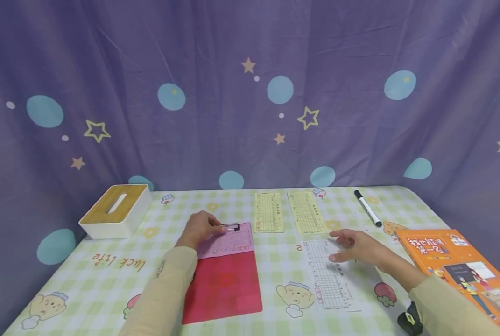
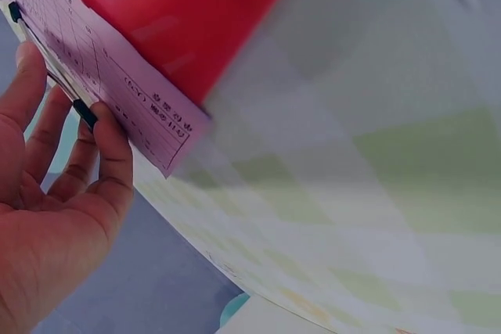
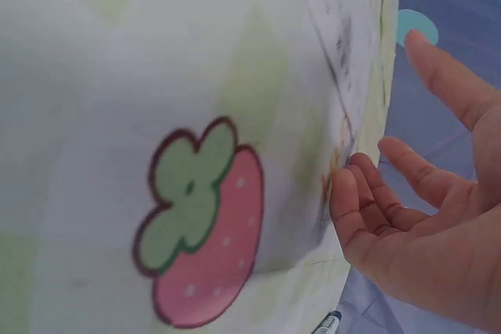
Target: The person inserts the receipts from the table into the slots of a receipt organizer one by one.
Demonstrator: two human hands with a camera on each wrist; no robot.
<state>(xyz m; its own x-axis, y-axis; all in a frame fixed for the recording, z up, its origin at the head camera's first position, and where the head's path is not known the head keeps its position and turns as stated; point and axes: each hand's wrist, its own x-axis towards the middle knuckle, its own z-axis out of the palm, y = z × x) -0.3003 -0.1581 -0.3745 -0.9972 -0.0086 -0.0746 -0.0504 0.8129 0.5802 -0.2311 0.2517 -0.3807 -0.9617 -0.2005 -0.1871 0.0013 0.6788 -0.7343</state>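
My left hand (image 1: pixel 199 228) pinches the metal clip (image 1: pixel 233 227) at the top of a red clipboard (image 1: pixel 226 284). In the left wrist view, the thumb and fingers sit on either side of the clip, which has black ends. A pink printed form (image 1: pixel 228 243) lies over the clipboard's upper part, beneath the clip. Over a white printed form (image 1: pixel 325 275), my right hand (image 1: pixel 359 248) hovers with fingers loosely bent and nothing held. Two yellow printed forms (image 1: pixel 268 212) lie side by side behind.
A white tissue box (image 1: pixel 134 214) with a wooden lid stands at the left. At the back right lies a marker (image 1: pixel 368 208). An orange book (image 1: pixel 455 266) covers the right edge, with a small black object (image 1: pixel 410 321) beside it, partly behind the right sleeve.
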